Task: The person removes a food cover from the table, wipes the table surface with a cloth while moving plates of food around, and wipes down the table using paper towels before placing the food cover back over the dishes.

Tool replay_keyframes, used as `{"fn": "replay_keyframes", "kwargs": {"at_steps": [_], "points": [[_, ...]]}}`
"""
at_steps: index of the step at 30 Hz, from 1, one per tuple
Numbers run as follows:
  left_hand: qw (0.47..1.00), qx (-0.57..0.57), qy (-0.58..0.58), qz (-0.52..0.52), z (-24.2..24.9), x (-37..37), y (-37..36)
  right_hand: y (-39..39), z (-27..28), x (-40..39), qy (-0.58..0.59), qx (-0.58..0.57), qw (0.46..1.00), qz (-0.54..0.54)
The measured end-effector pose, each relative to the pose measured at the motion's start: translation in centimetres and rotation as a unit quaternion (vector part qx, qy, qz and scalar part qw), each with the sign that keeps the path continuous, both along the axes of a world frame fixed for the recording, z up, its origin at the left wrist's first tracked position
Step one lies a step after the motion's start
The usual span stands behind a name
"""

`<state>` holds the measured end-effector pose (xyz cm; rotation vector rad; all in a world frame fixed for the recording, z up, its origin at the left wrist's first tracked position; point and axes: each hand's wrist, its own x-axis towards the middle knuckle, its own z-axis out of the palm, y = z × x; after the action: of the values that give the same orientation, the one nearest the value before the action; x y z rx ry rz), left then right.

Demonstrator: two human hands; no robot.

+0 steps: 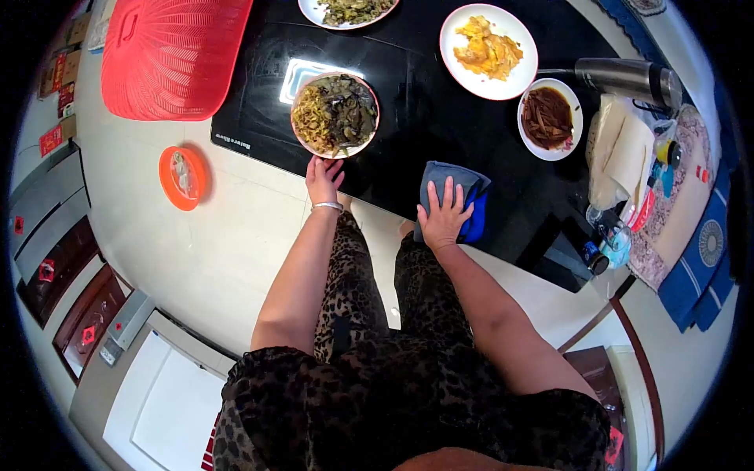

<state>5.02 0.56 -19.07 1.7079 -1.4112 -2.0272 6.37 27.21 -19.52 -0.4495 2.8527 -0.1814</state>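
Observation:
My left hand, with a bangle at the wrist, is at the near rim of a round plate of dark cooked vegetables and yellowish shreds. Its fingers grip that rim, their tips partly hidden by it. Flat on a folded grey-and-blue cloth lies my right hand, fingers spread. The cloth rests at the front edge of the black glossy table. Farther back are a white plate of yellow food and a white bowl holding brown strips in dark sauce.
A red mesh food cover extends past the table's left side. Below it, an orange bin stands on the floor. At the right are a metal flask, bagged goods and a small dark bottle. Another plate of food is at the back.

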Motion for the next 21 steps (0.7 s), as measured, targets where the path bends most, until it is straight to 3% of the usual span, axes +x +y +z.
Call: {"fn": "replay_keyframes", "kwargs": {"at_steps": [3, 11, 17, 21], "points": [[0.999, 0.031, 0.026, 0.033, -1.4, -1.1, -0.9, -1.5, 0.0, -0.8, -0.001, -0.008, 1.0, -0.013], [0.998, 0.0, 0.056, -0.002, -1.8, -0.5, -2.8, -6.9, 0.0, -6.7, 0.03, -0.003, 0.999, -0.043], [0.994, -0.042, -0.001, -0.099, -2.7, 2.5, -9.6, -12.3, -1.3, -14.1, 0.057, -0.017, 0.996, -0.065], [0.987, -0.06, -0.031, -0.143, -0.8, 3.9, -16.4, -18.2, -0.7, -18.3, 0.062, -0.012, 0.995, -0.08]]}}
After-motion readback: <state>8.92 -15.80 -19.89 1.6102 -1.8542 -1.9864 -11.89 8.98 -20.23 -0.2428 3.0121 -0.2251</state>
